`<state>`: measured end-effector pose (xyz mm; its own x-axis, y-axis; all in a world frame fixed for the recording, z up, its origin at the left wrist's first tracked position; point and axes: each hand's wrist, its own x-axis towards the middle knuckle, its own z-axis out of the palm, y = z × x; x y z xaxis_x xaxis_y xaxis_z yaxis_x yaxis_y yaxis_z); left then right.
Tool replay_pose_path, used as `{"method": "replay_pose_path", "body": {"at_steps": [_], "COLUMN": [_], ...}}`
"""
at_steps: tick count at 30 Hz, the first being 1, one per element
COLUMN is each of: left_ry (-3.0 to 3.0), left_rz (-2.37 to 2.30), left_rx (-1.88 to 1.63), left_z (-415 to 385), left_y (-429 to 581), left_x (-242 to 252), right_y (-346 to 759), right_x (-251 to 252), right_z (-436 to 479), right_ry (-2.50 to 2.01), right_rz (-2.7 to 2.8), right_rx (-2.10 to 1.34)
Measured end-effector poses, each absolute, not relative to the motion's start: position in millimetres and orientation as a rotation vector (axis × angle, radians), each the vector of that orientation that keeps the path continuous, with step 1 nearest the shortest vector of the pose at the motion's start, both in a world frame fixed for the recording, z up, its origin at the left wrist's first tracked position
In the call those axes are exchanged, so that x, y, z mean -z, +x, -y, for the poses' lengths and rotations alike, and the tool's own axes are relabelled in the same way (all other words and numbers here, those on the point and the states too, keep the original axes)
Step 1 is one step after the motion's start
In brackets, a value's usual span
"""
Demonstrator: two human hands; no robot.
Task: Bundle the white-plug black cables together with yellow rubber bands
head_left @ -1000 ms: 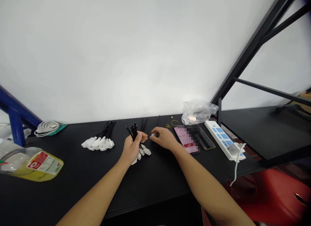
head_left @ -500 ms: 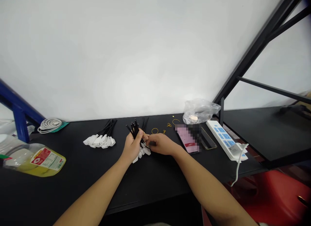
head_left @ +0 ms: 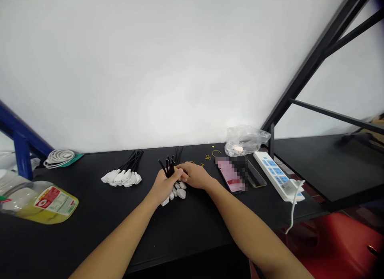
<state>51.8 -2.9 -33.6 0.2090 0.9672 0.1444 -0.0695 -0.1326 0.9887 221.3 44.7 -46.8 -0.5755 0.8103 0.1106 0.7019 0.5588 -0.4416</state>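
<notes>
My left hand (head_left: 166,184) is wrapped round a bundle of thin black sticks (head_left: 168,164), which stand up out of the fist. Close by on its right is my right hand (head_left: 195,175), fingers bent in and meeting the left fingers at the bundle. What the right fingertips grip is hidden. Below the hands lie several white heads (head_left: 181,193); which of them belong to held sticks I cannot tell. More black sticks (head_left: 179,153) show behind the hands. To the left, a pile of white-headed black sticks (head_left: 123,177) lies fanned on the black table (head_left: 180,235).
Yellow rubber bands (head_left: 208,157), a pink-screened phone (head_left: 229,175), a dark flat case (head_left: 256,175), a clear plastic bag (head_left: 246,137) and a white power strip (head_left: 277,175) lie at right. At left are an oil bottle (head_left: 54,203) and a coiled white cable (head_left: 58,157).
My right hand has moved slightly left and up against my left hand. The dark item earlier seen at its fingers no longer shows. The view has shifted slightly.
</notes>
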Motion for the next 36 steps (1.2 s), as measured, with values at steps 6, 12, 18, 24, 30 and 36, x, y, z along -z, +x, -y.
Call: {"method": "replay_pose_path", "body": {"at_steps": [6,12,18,24,30,36], "left_ry": [1.268,1.228,1.139,1.179,1.187,1.146], "left_rz": [-1.025,-1.030,-1.132,-1.171,-1.199,-1.139], "left_rx": [-1.241,-1.237,-1.337,-1.279,-1.266,-1.353], "left_z": [3.6,2.5,-2.0,-2.0,0.2,-4.8], "left_y": [56.0,57.7,55.2,53.7,53.5,53.8], "left_x": [31.9,32.5,37.8,36.4,33.8,44.9], "right_y": [221.8,223.1,232.8,227.5,234.1,229.3], "right_x": [46.1,46.7,43.9,43.4,39.4,39.5], "right_z": [-44.2,-44.4,-45.4,-41.3,-44.8,-37.5], "right_ry": [-1.449,-1.444,-1.509,-1.752,-1.825,-1.351], "right_rz": [2.421,2.405,2.025,2.181,2.073,1.845], "right_rx": [-0.481,-0.468,-0.538,-0.444,-0.468,-0.601]}}
